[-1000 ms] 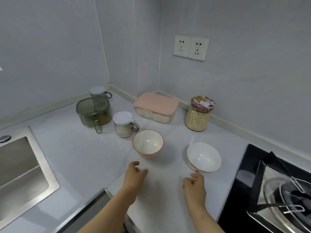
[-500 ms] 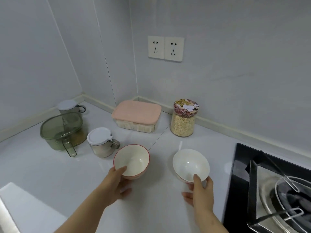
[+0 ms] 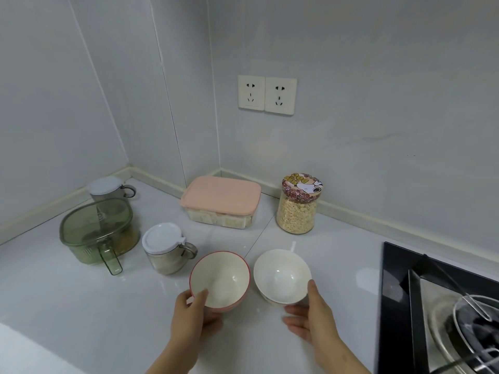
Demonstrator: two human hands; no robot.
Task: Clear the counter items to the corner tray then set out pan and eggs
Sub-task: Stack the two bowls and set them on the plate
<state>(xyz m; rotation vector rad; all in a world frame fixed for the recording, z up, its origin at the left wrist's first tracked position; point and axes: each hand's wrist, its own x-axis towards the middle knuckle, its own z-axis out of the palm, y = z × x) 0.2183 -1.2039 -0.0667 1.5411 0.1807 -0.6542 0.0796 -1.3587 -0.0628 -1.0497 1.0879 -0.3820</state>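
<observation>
Two bowls, one in each hand. The left hand (image 3: pixel 193 317) grips a round glossy red-rimmed ceramic bowl (image 3: pixel 220 279), cream inside. The thumb is hooked over the near rim and the fingers are curled underneath. The right hand (image 3: pixel 310 319) holds a plain white ceramic bowl (image 3: pixel 282 276) the same way, with the thumb pressed up its right side and the fingers tucked under the base. The bowls sit just beside each other, right above the fingertips, over the shiny white counter (image 3: pixel 81 306).

Beyond the left fingers there's a brushed steel canister with a white plastic lid (image 3: pixel 164 249), and past that a see-through green plastic tub with a handle (image 3: pixel 97 233). A second steel canister (image 3: pixel 108 188) stands behind it.

Further out from both hands, against the wall, are a clear rectangular box with a matte pink lid (image 3: pixel 221 197) and a glass jar of oats (image 3: pixel 297 211). The jar's lid has a cartoon dog and yellow letters that look like "DOG", and the rest is too small to read.

Off past the right fingers is a black glass hob (image 3: pixel 394 292).
</observation>
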